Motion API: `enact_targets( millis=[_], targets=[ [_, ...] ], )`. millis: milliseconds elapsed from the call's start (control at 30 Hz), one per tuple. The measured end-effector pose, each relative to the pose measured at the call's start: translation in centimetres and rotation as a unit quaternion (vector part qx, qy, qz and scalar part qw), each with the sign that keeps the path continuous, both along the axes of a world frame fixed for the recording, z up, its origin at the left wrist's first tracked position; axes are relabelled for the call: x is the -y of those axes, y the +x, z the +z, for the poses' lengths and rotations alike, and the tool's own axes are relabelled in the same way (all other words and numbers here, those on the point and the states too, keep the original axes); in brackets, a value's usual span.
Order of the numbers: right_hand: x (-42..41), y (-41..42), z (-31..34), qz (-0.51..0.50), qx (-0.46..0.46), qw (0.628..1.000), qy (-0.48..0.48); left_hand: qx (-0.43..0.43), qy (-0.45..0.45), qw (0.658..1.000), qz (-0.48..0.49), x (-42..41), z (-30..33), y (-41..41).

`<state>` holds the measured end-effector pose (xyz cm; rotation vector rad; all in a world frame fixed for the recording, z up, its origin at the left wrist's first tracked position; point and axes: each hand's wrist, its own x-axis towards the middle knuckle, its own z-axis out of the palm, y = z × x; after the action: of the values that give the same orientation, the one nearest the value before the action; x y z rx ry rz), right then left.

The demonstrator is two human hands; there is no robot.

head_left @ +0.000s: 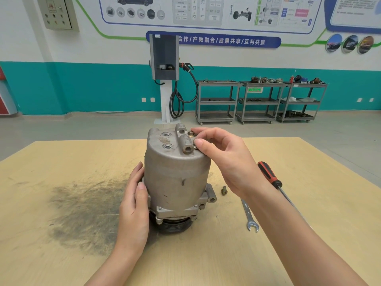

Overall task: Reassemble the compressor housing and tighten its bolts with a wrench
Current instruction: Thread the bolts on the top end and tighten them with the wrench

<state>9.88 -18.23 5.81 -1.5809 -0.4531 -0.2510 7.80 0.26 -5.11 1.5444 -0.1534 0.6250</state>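
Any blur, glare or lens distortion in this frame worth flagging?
Head view: wide-angle bowing bends the wall stripe and table edges; lighting soft and even, no glare on the compressor housing; hands sharp, wall posters slightly soft.

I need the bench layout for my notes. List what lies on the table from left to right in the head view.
Dark smudge → left hand → compressor → loose bolt → wrench → screwdriver. The right hand overlaps several, so I leave it out.
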Motion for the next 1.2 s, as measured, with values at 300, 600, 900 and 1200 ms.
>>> enact_targets(
  millis=[300,600,900,1200],
  targets=[
    [-0.04,0.06,-0.02,-0.004,0.002,1.0,-0.003,0.0,-0.002,1.0,-0.003,-0.1,-0.09,0.09],
    [-0.21,0.15,-0.05,-0.011,0.001,1.0,0.016,0.007,-0.006,1.0,0.002,-0.08,-0.33,0.28],
    [-0.19,0.2,-0.13,-0.005,0.012,1.0,0.013,0.008,-0.002,1.0,0.002,-0.13,-0.42,0.31],
    [-0.26,0.18,-0.16,-0.014,0.002,1.0,0.008,0.011,0.002,1.0,-0.002,-0.15,-0.45,0.35]
  ],
)
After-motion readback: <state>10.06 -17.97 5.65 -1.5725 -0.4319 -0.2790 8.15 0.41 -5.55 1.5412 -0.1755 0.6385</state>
